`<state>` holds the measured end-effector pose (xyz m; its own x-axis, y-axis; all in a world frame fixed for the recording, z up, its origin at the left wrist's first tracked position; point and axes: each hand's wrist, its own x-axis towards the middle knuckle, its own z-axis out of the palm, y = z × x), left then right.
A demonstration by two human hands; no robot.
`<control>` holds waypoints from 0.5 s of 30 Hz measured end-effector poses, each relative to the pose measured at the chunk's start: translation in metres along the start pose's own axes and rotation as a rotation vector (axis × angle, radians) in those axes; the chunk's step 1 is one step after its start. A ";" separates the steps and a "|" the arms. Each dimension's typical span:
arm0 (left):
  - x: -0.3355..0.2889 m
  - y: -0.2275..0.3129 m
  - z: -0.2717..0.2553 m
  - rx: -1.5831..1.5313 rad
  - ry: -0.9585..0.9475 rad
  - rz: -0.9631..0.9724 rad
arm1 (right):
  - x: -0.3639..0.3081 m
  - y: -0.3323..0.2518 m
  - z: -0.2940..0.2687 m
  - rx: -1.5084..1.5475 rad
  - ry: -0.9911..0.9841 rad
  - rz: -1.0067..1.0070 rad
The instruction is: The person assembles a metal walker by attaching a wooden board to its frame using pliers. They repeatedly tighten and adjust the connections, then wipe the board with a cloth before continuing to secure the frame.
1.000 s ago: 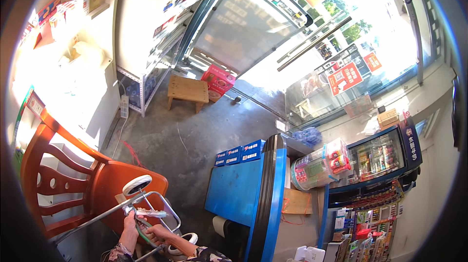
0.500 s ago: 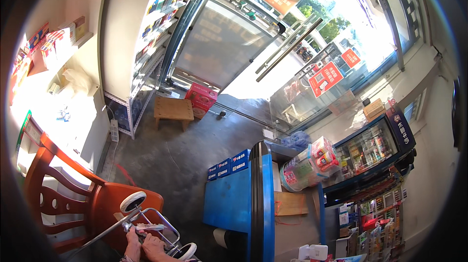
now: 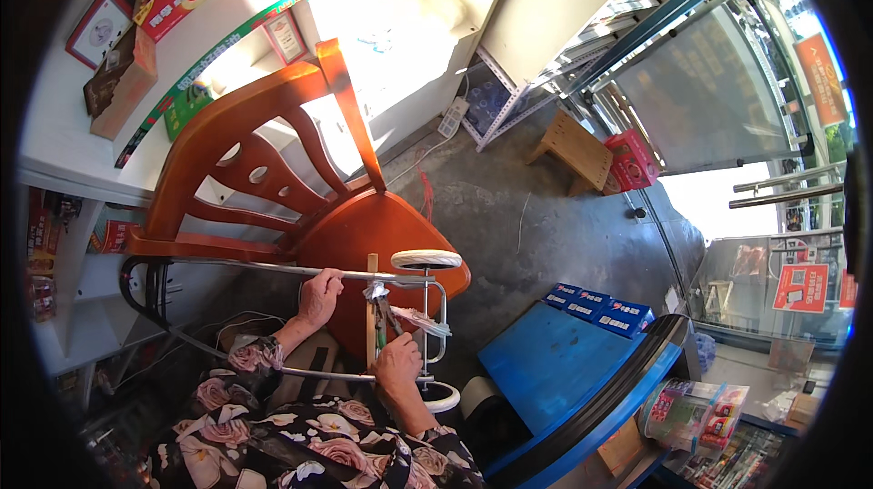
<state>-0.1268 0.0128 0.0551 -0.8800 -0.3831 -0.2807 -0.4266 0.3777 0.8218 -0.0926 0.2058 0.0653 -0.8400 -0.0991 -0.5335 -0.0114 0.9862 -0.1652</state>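
Observation:
A metal-framed hand cart [image 3: 264, 264] with a black curved handle lies across in front of me, two white wheels [image 3: 426, 259] at its right end. My left hand [image 3: 320, 298] is closed around the cart's upper tube. In my right hand [image 3: 398, 364] is a pair of pliers [image 3: 383, 318], its jaws up at a silvery wrapping [image 3: 375, 291] on a thin wooden stick [image 3: 371, 330]. The stick runs crosswise between the cart's two tubes. A whitish bundle [image 3: 423, 321] sits beside the pliers, near the axle end. My fingers hide most of the pliers' handles.
An orange-brown wooden chair [image 3: 382, 225] stands just beyond the cart. To the right is a blue counter [image 3: 546, 366] with blue boxes [image 3: 600, 310] on it. A wooden stool [image 3: 573, 151] and a pink box [image 3: 631, 160] stand by the glass door. White shelving [image 3: 68, 157] is at the left.
My view has turned left and down, bringing the whole cart and chair into sight. My left hand has moved from beside the right hand onto the cart's upper tube.

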 end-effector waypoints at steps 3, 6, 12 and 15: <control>0.032 -0.002 -0.010 0.176 0.078 0.249 | 0.000 0.000 -0.002 0.018 -0.032 -0.009; 0.052 -0.009 -0.015 0.405 -0.206 0.262 | -0.001 0.002 -0.006 0.000 -0.064 -0.040; 0.036 -0.017 0.001 0.226 0.092 0.440 | 0.000 0.002 -0.016 -0.059 -0.065 -0.109; -0.002 -0.019 0.022 0.141 -0.037 0.313 | 0.001 0.001 -0.022 -0.014 -0.091 -0.133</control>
<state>-0.1219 0.0244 0.0292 -0.9787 -0.2001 -0.0460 -0.1571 0.5854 0.7953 -0.1054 0.2096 0.0827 -0.7779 -0.2398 -0.5808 -0.1273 0.9653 -0.2280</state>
